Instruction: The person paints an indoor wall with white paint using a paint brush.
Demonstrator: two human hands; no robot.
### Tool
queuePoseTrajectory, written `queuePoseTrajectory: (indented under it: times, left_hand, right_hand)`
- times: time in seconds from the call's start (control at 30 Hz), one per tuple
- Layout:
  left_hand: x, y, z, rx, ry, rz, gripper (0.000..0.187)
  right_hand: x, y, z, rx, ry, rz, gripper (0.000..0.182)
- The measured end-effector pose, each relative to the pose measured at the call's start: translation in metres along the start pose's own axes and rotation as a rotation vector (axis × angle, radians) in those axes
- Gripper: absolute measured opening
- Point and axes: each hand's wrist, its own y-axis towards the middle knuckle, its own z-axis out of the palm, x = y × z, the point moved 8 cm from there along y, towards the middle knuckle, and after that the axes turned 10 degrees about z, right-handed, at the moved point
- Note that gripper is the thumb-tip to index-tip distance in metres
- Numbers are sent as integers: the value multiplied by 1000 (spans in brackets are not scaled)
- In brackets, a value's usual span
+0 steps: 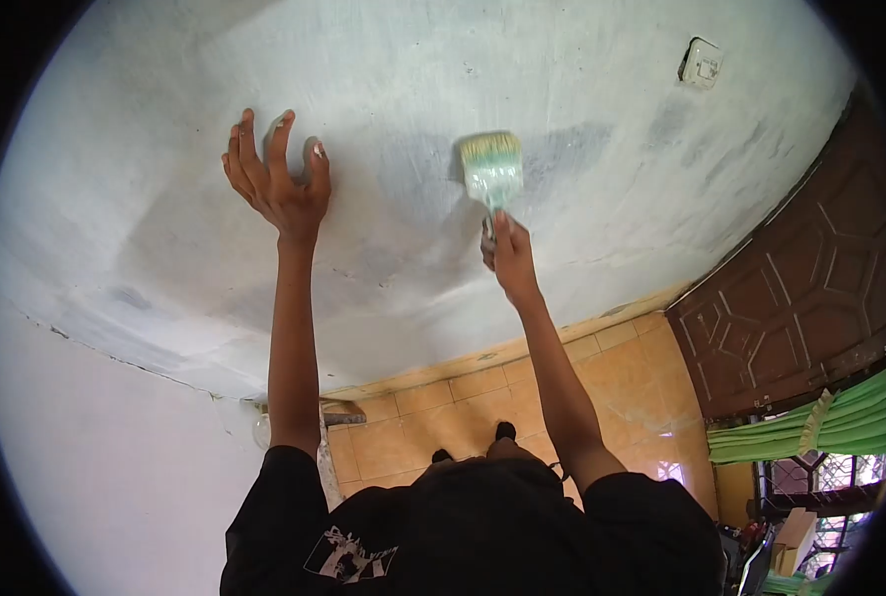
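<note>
Fingers wrapped round its handle, my right hand (512, 256) holds a wide paintbrush (493, 179). The brush points upward, its pale bristles at the wall (403, 70); paint smears cover its ferrule. Around the bristles the wall shows darker grey, damp-looking patches among whitish areas. My left hand (279, 184) is raised to the left of the brush, fingers spread and bent, the tips against or very near the wall. Whitish paint marks show on some of its fingertips. Nothing is held in it.
A white wall switch (702, 64) sits at the upper right. Below the wall lies an orange tiled floor (483, 397). To the right stand a dark brown panelled door (791, 288) and a green curtain (840, 422). A second white wall (95, 447) meets this one at the left.
</note>
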Motion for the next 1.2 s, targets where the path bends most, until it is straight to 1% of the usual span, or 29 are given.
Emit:
queuePoseTrajectory:
  times: [0.07, 0.1, 0.17, 0.23, 0.27, 0.3, 0.4, 0.43, 0.53, 0.63, 0.67, 0.73, 0.77, 0.8, 0.83, 0.9, 0.93, 0.97, 1.07, 1.13, 1.2]
  left_hand:
    - [0, 3, 0, 2, 8, -11, 38]
    - [-1, 3, 0, 4, 9, -15, 38]
    - [-3, 3, 1, 6, 18, -16, 38]
    - [-3, 2, 1, 14, 37, -17, 39]
    - [-3, 2, 0, 15, 38, -21, 38]
    - [-4, 2, -1, 17, 37, -23, 38]
    - [-4, 4, 1, 7, 46, -19, 38]
    - [-5, 3, 1, 10, 46, -21, 38]
    - [-6, 3, 1, 2, 46, -1, 38]
    - [-8, 2, 3, 25, 70, -15, 37]
    - [-8, 2, 3, 26, 73, -16, 37]
    - [-7, 0, 4, 26, 80, -20, 37]
    - [-7, 0, 4, 24, 77, -19, 38]
    - [-7, 0, 5, 23, 76, -19, 38]
    - [-7, -1, 4, 24, 74, -18, 38]
    - [-7, -1, 3, 31, 78, -16, 39]
    - [-7, 0, 4, 33, 79, -14, 40]
    - [-7, 1, 4, 25, 78, -9, 40]
    - [-9, 0, 4, 23, 67, -3, 40]
    - [-9, 0, 4, 16, 77, -2, 40]
    - [-10, 0, 4, 18, 65, -1, 40]
  right_hand:
    - [4, 20, 0, 26, -13, -47, 41]
    - [-6, 22, -4, 12, -22, -30, 41]
    - [-45, 12, -16, -15, -41, 1, 40]
    - [-106, -8, -31, 24, -67, 13, 39]
    - [-133, -23, -35, 23, -34, 127, 39]
    - [-137, -39, -35, 34, -50, 90, 40]
    - [-123, -52, -32, 62, 50, 129, 40]
    - [-102, -47, -30, 86, 3, 112, 39]
    - [-33, -16, -17, 87, 24, 31, 39]
    - [-24, 8, -20, 88, 1, 73, 39]
    - [-34, 10, -24, 73, -24, 40, 39]
    - [-80, 6, -38, 46, -76, -26, 40]
    - [-104, -5, -44, 52, -67, 46, 41]
    - [-125, -18, -49, 36, -64, 38, 42]
    - [-144, -30, -54, 31, -83, 84, 42]
    - [-154, -48, -56, 46, 0, 199, 39]
    - [-146, -51, -53, 53, 42, 255, 38]
    - [-129, -49, -52, 69, -37, 199, 37]
    - [-47, -21, -33, 95, -45, 20, 37]
    - [-28, 1, -25, 106, -2, 69, 37]
    - [-32, 8, -27, 106, 5, 83, 37]
